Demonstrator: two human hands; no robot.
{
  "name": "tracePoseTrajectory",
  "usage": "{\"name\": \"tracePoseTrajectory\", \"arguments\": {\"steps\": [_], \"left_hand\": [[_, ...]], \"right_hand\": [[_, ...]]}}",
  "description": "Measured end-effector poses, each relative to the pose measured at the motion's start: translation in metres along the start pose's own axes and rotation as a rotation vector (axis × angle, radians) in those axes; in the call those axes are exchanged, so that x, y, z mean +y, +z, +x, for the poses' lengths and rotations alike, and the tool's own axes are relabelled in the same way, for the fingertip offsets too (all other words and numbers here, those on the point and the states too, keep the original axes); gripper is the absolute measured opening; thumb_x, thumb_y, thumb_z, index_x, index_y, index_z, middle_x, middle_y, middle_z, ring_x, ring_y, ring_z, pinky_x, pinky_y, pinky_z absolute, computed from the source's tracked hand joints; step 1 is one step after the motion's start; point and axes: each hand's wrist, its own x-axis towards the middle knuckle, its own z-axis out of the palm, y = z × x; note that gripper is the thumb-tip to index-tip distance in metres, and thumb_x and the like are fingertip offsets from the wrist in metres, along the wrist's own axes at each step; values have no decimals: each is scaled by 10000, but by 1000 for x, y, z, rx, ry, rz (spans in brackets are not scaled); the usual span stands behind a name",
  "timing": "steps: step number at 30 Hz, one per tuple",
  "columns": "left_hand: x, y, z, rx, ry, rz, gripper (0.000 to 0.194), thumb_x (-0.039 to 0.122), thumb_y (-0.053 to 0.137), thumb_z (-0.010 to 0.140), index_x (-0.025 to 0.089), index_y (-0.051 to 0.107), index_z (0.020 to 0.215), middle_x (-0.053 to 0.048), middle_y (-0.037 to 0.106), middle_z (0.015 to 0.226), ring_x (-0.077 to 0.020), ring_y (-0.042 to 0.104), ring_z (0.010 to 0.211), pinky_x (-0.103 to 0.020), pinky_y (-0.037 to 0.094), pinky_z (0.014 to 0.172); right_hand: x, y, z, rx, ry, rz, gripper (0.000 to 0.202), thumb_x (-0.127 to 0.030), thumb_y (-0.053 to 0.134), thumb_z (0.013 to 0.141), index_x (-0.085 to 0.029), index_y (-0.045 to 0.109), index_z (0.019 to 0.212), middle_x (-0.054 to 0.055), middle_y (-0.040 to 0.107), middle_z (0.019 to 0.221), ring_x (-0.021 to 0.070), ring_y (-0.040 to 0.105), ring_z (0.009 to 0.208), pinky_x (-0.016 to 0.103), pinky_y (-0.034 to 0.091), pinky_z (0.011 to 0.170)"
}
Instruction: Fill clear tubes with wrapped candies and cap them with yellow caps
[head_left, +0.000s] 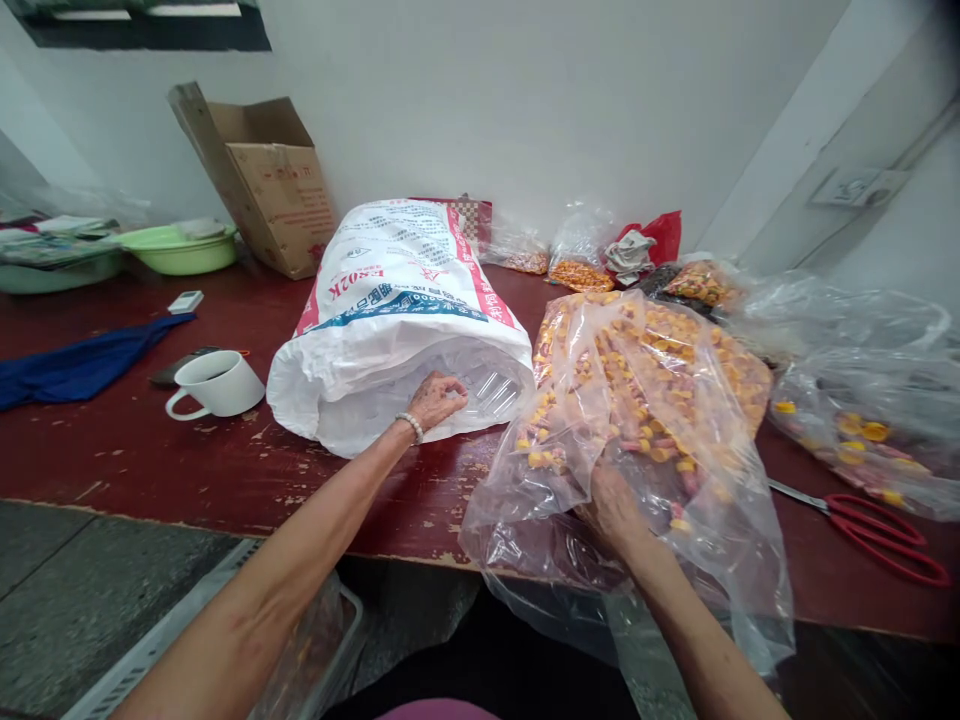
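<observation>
A large white woven sack (397,270) with red and blue print lies on its side, its mouth facing me. Clear plastic pieces (495,392) show inside it. My left hand (438,400), with a beaded bracelet at the wrist, is at the sack's mouth, its fingers curled together; whether they hold anything is too small to tell. On the right lies a big clear plastic bag (645,350) full of small yellow and pink pieces. My right hand (611,500) reaches into this bag's opening, its fingers hidden by plastic and pieces.
A white mug (217,384) with dark liquid stands left of the sack, near a blue cloth (90,360). Red-handled scissors (885,535) lie at the right edge. Behind are a cardboard box (281,195), a green basin (180,250) and small bags (581,270).
</observation>
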Motion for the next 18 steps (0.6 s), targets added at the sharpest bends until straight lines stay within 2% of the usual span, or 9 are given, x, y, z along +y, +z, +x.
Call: {"name": "tracePoseTrajectory", "arguments": {"steps": [4,9,12,15,18], "left_hand": [[1,-3,-10,78,-46,-157,220,282,735,583,193,729,784,3,479,700,-150,453,738,-270,374,733],[-5,-16,-26,72,-181,-457,367,395,707,614,150,676,886,63,395,545,-80,377,504,-228,325,532],[-5,-28,-40,37,-237,-612,443,396,720,593,137,618,937,66,460,536,-74,414,457,-227,353,498],[1,-43,-69,19,-292,-735,446,342,731,604,143,570,971,35,563,545,-105,521,482,-233,401,514],[11,-56,-113,-49,-395,-869,409,239,740,596,144,557,949,2,628,553,-123,580,501,-210,401,509]], "right_hand": [[-7,-5,-9,-10,30,-113,319,-247,417,883,-128,631,1088,146,659,906,288,592,900,368,487,723],[-12,-1,-19,-12,20,-169,311,-252,457,875,-127,619,1111,145,656,919,320,528,1018,424,452,838],[-10,3,-28,20,-21,-176,287,-284,443,890,-141,618,1067,150,637,1006,299,530,1008,434,444,858],[-1,2,-41,117,-60,-137,307,-337,391,917,-150,634,894,150,642,939,273,572,876,415,478,771],[8,1,-49,238,-80,52,365,-433,376,922,-188,630,828,108,645,824,233,597,740,370,499,673]]}}
